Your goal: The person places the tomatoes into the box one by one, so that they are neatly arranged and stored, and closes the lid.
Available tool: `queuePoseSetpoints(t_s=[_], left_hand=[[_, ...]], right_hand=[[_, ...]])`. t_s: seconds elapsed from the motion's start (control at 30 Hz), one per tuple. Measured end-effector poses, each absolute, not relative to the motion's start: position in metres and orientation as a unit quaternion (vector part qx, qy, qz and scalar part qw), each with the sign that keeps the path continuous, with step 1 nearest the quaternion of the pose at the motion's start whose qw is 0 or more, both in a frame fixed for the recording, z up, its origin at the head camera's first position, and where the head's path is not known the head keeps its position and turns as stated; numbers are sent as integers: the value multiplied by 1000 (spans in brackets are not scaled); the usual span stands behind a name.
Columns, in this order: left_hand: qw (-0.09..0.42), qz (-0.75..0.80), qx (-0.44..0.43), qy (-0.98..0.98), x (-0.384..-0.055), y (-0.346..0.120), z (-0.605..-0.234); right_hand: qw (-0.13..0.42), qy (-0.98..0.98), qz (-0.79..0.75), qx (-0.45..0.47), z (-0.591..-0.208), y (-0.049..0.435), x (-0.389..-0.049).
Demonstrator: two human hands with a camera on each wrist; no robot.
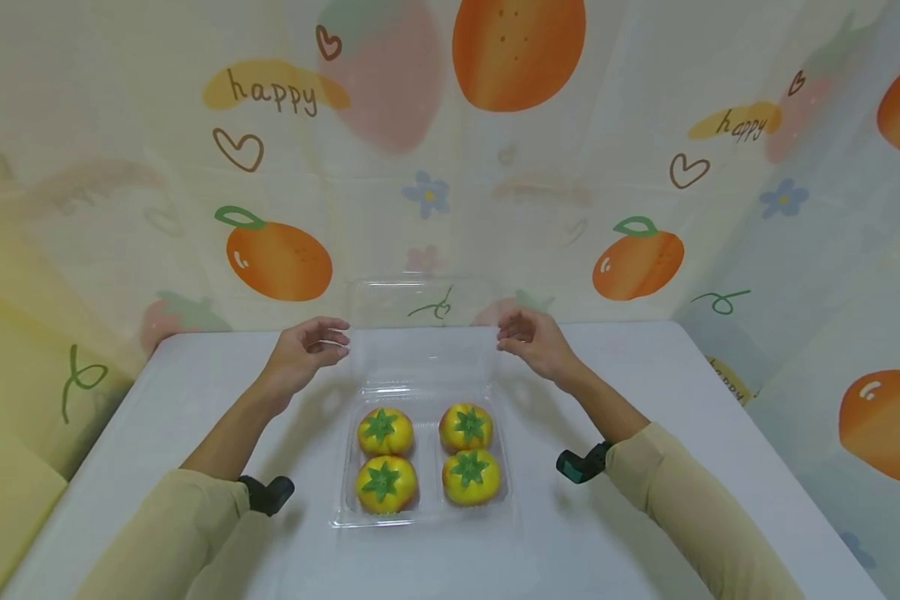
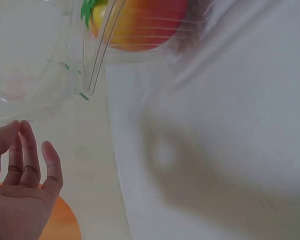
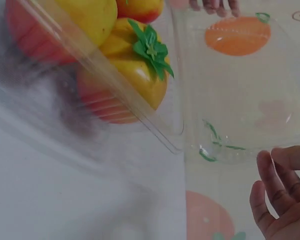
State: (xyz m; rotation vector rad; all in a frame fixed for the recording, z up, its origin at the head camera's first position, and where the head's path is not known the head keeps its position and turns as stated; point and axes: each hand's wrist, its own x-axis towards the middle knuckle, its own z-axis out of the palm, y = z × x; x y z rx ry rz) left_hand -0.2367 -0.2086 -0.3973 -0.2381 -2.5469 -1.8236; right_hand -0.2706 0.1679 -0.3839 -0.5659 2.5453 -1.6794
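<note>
A clear plastic clamshell box (image 1: pixel 427 518) lies on the table with its lid (image 1: pixel 427 358) raised at the far side. In its base sit several yellow-red fruits (image 1: pixel 386 485) with green star-shaped leaf caps, in a left and a right column. At the lid's left edge my left hand (image 1: pixel 311 346) pinches the rim between thumb and fingertips, as the left wrist view shows at the lid (image 2: pixel 40 107). My right hand (image 1: pixel 536 343) pinches the opposite edge of the lid (image 3: pixel 240 100), its other fingers loosely bent.
A white cloth covers the table (image 1: pixel 217 392), whose far edge meets a hanging curtain (image 1: pixel 495 217) printed with fruit, hearts and lettering. Both sleeves (image 1: pixel 172 525) are beige, and a black wrist device (image 1: pixel 581 464) sticks out by each cuff.
</note>
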Motion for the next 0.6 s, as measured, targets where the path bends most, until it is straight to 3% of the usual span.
queuePoseSetpoints(t_s=[0.6], left_hand=[[20, -556, -101, -825, -218, -207, -396]], right_hand=[[-69, 841, -461, -274, -381, 182, -250]])
